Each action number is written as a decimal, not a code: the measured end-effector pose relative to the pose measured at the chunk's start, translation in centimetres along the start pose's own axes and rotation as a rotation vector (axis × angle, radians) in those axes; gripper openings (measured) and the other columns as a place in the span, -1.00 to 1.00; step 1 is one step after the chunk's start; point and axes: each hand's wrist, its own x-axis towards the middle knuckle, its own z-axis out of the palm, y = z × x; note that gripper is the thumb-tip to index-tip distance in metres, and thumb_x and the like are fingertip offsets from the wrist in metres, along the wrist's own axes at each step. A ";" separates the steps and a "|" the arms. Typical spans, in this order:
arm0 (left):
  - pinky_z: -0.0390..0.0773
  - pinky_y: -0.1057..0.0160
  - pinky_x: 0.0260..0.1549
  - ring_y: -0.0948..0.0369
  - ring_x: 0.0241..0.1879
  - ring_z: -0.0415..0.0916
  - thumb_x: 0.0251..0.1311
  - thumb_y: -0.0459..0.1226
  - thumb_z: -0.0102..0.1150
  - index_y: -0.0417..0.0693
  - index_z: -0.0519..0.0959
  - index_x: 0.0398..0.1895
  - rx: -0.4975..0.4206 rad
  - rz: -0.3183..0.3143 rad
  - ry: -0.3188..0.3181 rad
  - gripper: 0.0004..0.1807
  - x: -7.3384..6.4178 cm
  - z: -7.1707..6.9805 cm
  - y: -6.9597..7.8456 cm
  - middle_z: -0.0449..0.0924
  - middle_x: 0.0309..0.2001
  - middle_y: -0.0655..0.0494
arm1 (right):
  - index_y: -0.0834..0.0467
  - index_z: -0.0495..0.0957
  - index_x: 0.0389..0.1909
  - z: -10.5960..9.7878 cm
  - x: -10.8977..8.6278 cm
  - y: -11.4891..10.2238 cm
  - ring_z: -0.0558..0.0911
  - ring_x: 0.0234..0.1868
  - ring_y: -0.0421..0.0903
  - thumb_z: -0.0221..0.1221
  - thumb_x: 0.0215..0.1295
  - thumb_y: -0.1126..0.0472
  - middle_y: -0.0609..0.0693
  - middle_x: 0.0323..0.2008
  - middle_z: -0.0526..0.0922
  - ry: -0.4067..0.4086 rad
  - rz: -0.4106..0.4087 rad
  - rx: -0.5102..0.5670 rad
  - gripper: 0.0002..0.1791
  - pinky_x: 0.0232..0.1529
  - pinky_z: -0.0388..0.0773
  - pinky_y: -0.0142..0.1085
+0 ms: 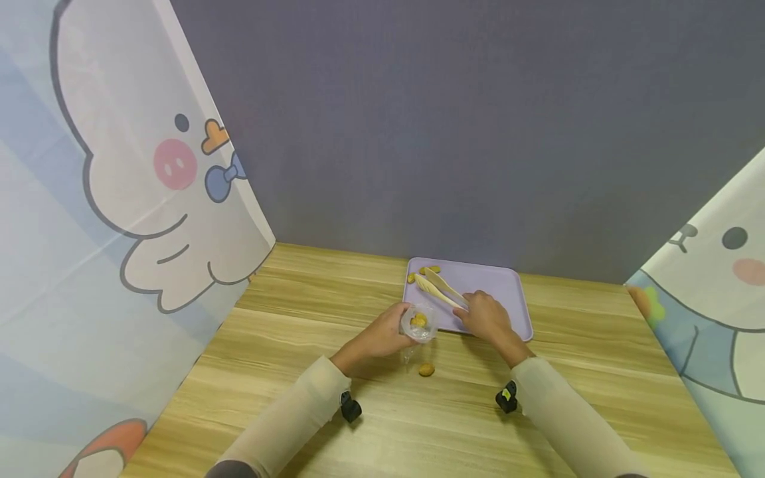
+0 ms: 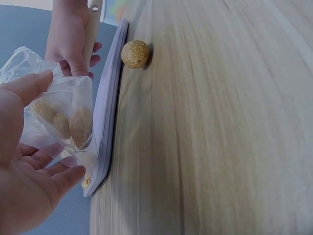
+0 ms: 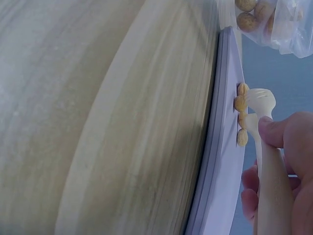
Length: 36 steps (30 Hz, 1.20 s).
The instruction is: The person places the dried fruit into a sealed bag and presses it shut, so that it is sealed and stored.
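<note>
My left hand holds a clear plastic bag with its mouth open. Several walnuts lie in the bottom of the bag. In my right hand is a pair of cream tongs, reaching over the lilac tray. The tong tips stand apart, close to several walnuts at the tray's far left corner; whether they touch any cannot be told. A single walnut rests on the table in front of the tray, below the bag.
The wooden table runs back to a grey wall panel. Cartoon-printed panels stand at the left and right. The bag hangs beside the tray's near left corner. Wrist cameras sit on both cream sleeves.
</note>
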 end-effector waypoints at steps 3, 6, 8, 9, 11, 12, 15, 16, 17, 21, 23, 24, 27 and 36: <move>0.45 0.02 0.34 0.07 0.26 0.46 0.13 -0.13 0.47 -0.16 0.36 0.35 -0.003 0.004 -0.003 -0.23 0.0 -0.1 0.0 0.49 0.24 -0.05 | 0.18 0.68 0.02 0.1 0.1 0.0 0.63 -0.32 0.07 0.31 0.32 -0.01 0.16 -0.31 0.65 -0.004 0.010 -0.002 -0.61 -0.43 0.52 -0.02; 0.46 0.01 0.33 0.06 0.25 0.46 0.13 -0.12 0.47 -0.17 0.36 0.35 0.004 0.009 -0.002 -0.23 0.0 -0.1 0.0 0.48 0.24 -0.06 | 0.17 0.68 0.03 0.3 0.0 0.1 0.65 -0.29 0.11 0.32 0.32 -0.01 0.17 -0.29 0.66 -0.008 0.015 -0.002 -0.61 -0.41 0.55 0.00; 0.45 0.00 0.33 0.06 0.26 0.45 0.13 -0.12 0.47 -0.18 0.36 0.35 0.004 0.013 -0.001 -0.23 0.0 -0.1 0.0 0.48 0.24 -0.07 | 0.16 0.68 0.02 0.4 0.0 0.1 0.66 -0.27 0.13 0.32 0.32 0.00 0.18 -0.28 0.66 -0.007 0.015 -0.003 -0.62 -0.40 0.56 0.02; 0.45 0.01 0.34 0.06 0.27 0.45 0.13 -0.12 0.47 -0.18 0.35 0.35 0.003 0.011 -0.003 -0.23 0.0 -0.1 0.0 0.48 0.24 -0.06 | 0.17 0.68 0.03 0.5 0.0 0.2 0.67 -0.26 0.15 0.32 0.32 0.01 0.19 -0.27 0.67 -0.006 0.012 -0.005 -0.61 -0.38 0.57 0.03; 0.44 0.00 0.34 0.06 0.27 0.45 0.14 -0.11 0.47 -0.18 0.35 0.35 0.003 0.015 -0.003 -0.23 0.0 0.0 -0.1 0.48 0.24 -0.07 | 0.18 0.68 0.04 0.6 0.0 0.2 0.67 -0.23 0.17 0.31 0.33 0.01 0.20 -0.26 0.67 -0.004 0.007 -0.012 -0.61 -0.36 0.58 0.05; 0.44 0.01 0.34 0.06 0.27 0.45 0.14 -0.11 0.47 -0.18 0.35 0.35 0.001 0.012 -0.005 -0.23 0.0 0.0 -0.1 0.48 0.25 -0.07 | 0.18 0.68 0.06 0.6 0.0 0.3 0.68 -0.22 0.18 0.31 0.33 0.01 0.20 -0.25 0.67 -0.004 0.004 -0.017 -0.60 -0.35 0.59 0.06; 0.44 0.00 0.34 0.06 0.26 0.46 0.14 -0.11 0.47 -0.18 0.36 0.35 0.000 0.015 -0.002 -0.23 0.0 0.0 -0.1 0.48 0.24 -0.07 | 0.18 0.68 0.05 0.7 0.0 0.3 0.68 -0.20 0.20 0.31 0.33 0.01 0.20 -0.24 0.68 -0.006 -0.006 -0.030 -0.60 -0.33 0.60 0.07; 0.45 0.00 0.34 0.06 0.26 0.46 0.13 -0.11 0.47 -0.18 0.36 0.34 0.000 0.017 0.000 -0.23 0.0 0.0 -0.1 0.48 0.23 -0.07 | 0.18 0.68 0.04 0.8 0.0 0.4 0.69 -0.21 0.20 0.31 0.33 0.01 0.20 -0.25 0.68 -0.004 -0.007 -0.032 -0.61 -0.33 0.60 0.07; 0.45 0.00 0.33 0.06 0.25 0.46 0.13 -0.11 0.47 -0.18 0.36 0.34 -0.001 0.016 0.001 -0.23 0.0 0.0 -0.2 0.49 0.23 -0.07 | 0.18 0.69 0.01 0.8 -0.1 0.4 0.68 -0.22 0.20 0.31 0.33 0.01 0.19 -0.26 0.68 -0.002 -0.010 -0.034 -0.63 -0.34 0.59 0.07; 0.44 -0.01 0.34 0.06 0.25 0.47 0.12 -0.12 0.48 -0.18 0.36 0.34 -0.003 0.012 0.004 -0.23 0.1 0.1 -0.3 0.49 0.23 -0.08 | 0.17 0.69 -0.03 0.9 -0.1 0.5 0.69 -0.22 0.21 0.30 0.33 0.01 0.18 -0.28 0.68 0.003 -0.015 -0.041 -0.65 -0.33 0.59 0.09; 0.44 -0.01 0.34 0.05 0.25 0.47 0.11 -0.12 0.48 -0.19 0.37 0.34 -0.004 0.014 0.006 -0.23 0.1 0.1 -0.3 0.49 0.23 -0.08 | 0.16 0.69 -0.03 0.8 -0.1 0.5 0.68 -0.22 0.21 0.30 0.33 0.01 0.18 -0.28 0.67 0.004 -0.017 -0.043 -0.66 -0.33 0.59 0.10; 0.44 -0.01 0.35 0.06 0.26 0.46 0.11 -0.12 0.48 -0.18 0.37 0.34 -0.005 0.013 0.005 -0.23 0.1 0.1 -0.3 0.49 0.23 -0.08 | 0.16 0.69 -0.02 0.7 -0.1 0.4 0.69 -0.22 0.21 0.30 0.34 0.01 0.18 -0.28 0.67 0.005 -0.017 -0.045 -0.65 -0.33 0.60 0.10; 0.43 0.00 0.36 0.07 0.27 0.45 0.12 -0.13 0.48 -0.17 0.37 0.35 -0.007 0.012 0.003 -0.24 0.1 0.0 -0.4 0.48 0.24 -0.07 | 0.16 0.69 -0.04 0.5 -0.3 0.4 0.68 -0.24 0.20 0.30 0.34 0.01 0.17 -0.30 0.66 0.011 -0.021 -0.045 -0.67 -0.35 0.59 0.09; 0.42 0.00 0.36 0.07 0.28 0.44 0.11 -0.12 0.48 -0.15 0.37 0.35 -0.002 0.004 0.006 -0.23 0.0 0.0 -0.2 0.47 0.26 -0.07 | 0.15 0.69 0.03 -0.3 -1.1 0.6 0.68 -0.27 0.16 0.29 0.35 0.01 0.15 -0.31 0.67 0.028 -0.058 -0.047 -0.64 -0.33 0.60 0.06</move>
